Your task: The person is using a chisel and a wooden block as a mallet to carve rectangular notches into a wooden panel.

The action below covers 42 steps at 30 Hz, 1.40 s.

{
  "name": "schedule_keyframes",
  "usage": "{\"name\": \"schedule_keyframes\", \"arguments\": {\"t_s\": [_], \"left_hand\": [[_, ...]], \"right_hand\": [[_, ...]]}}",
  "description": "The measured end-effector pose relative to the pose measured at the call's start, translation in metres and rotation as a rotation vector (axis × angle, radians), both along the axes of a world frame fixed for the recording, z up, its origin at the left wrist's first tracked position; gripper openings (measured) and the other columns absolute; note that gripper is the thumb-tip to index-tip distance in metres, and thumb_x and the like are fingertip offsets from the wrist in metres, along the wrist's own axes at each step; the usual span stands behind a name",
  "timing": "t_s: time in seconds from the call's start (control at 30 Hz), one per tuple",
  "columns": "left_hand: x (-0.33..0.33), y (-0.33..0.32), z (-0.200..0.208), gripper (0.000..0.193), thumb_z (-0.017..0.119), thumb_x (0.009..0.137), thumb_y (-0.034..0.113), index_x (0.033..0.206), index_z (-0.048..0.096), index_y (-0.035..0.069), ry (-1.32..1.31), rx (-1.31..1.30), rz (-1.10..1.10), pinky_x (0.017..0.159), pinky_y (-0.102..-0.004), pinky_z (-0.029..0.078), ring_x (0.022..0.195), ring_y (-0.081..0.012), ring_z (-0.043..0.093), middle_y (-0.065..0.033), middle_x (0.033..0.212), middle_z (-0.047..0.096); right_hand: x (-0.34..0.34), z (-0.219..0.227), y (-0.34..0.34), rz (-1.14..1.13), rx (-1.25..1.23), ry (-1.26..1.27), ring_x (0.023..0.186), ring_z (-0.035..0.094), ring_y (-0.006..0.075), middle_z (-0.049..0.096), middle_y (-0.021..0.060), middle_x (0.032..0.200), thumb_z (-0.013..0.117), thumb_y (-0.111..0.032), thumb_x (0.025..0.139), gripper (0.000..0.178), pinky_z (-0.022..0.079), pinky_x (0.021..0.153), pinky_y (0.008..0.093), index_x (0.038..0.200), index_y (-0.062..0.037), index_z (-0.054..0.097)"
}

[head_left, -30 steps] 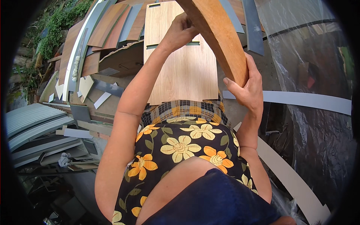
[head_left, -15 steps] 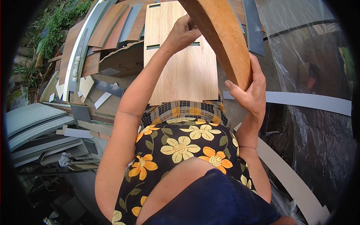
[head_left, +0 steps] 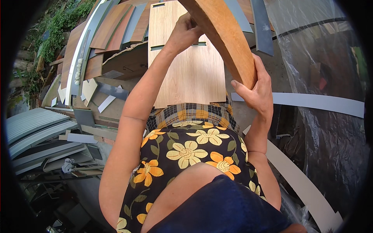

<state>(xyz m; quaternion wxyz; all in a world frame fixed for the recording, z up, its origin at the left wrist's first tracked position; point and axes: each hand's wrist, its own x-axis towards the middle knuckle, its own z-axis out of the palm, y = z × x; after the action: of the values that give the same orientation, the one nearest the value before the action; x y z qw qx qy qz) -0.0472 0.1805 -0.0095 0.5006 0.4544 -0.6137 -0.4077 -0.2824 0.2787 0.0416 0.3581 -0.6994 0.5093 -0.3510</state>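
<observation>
A thick orange-brown wooden board (head_left: 231,42) is raised above a light wood-grain panel (head_left: 190,75) and slants from the top middle down to the right. My right hand (head_left: 257,87) wraps round the board's near end, thumb on the left side and fingers on the right. Against the board's left side is my left hand (head_left: 185,35), its fingers curled and partly hidden behind the board. Dark rectangular slots show in the light panel. The panel's near edge meets the checked cloth (head_left: 190,112) over my lap.
Brown and grey panels (head_left: 110,27) lean in a row at the back left. Pale offcuts (head_left: 107,104) lie on the ground, beside stacked corrugated sheets (head_left: 39,122). Clear plastic sheeting (head_left: 322,77) hangs on the right, with a long white strip (head_left: 311,103) across it.
The wooden board has shifted slightly left and up. Both my hands have moved a little left with it and keep their grip. The light panel stays almost where it was.
</observation>
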Motion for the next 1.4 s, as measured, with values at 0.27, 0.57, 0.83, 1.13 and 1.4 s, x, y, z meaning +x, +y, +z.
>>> {"name": "schedule_keyframes", "arguments": {"t_s": [0.27,0.57,0.83,1.13,1.4], "left_hand": [[-0.002,-0.001,-0.001,0.014,0.066,0.089,0.012,0.099,0.061,0.004,-0.032,-0.031,-0.001,0.063,-0.0233,0.046,0.069,-0.0054,0.053,0.0023,0.078,0.059],[-0.009,0.002,-0.001,0.008,0.062,0.086,0.009,0.091,0.056,0.005,0.023,-0.024,-0.031,0.058,-0.0218,0.038,0.064,-0.0042,0.042,0.0060,0.070,0.045],[-0.007,0.001,-0.001,0.014,0.064,0.088,0.013,0.096,0.061,0.002,-0.075,-0.102,-0.032,0.060,-0.0220,0.043,0.066,-0.0061,0.051,0.0018,0.077,0.058],[-0.005,0.000,-0.014,0.017,0.060,0.085,0.005,0.102,0.058,0.003,0.075,-0.107,0.020,0.074,-0.0260,0.050,0.078,-0.0104,0.060,-0.0032,0.085,0.063],[0.002,0.003,-0.005,0.015,0.059,0.084,0.003,0.099,0.058,0.004,-0.059,0.036,-0.040,0.078,-0.0284,0.049,0.084,-0.0111,0.058,-0.0035,0.088,0.062]], "right_hand": [[0.000,0.002,0.000,0.001,-0.076,-0.050,0.086,0.066,0.0253,0.067,0.0165,0.099,0.072,-0.019,0.059,0.072,0.050,0.080,0.0344,0.126,-0.0020,0.053],[0.000,0.013,0.002,0.019,-0.106,-0.081,0.089,0.066,0.0236,0.067,0.0162,0.100,0.072,-0.017,0.060,0.071,0.050,0.083,0.0337,0.126,-0.0017,0.052],[0.003,0.011,0.002,0.048,-0.133,-0.106,0.086,0.066,0.0240,0.067,0.0163,0.098,0.071,-0.019,0.059,0.071,0.050,0.081,0.0326,0.126,-0.0022,0.053],[0.013,-0.010,-0.007,-0.050,-0.110,-0.016,0.085,0.067,0.0270,0.067,0.0175,0.097,0.071,-0.022,0.062,0.070,0.051,0.080,0.0360,0.126,-0.0035,0.052],[0.007,-0.001,-0.002,0.020,-0.095,-0.092,0.086,0.066,0.0262,0.067,0.0171,0.098,0.072,-0.023,0.061,0.069,0.050,0.081,0.0352,0.125,-0.0035,0.053]]}}
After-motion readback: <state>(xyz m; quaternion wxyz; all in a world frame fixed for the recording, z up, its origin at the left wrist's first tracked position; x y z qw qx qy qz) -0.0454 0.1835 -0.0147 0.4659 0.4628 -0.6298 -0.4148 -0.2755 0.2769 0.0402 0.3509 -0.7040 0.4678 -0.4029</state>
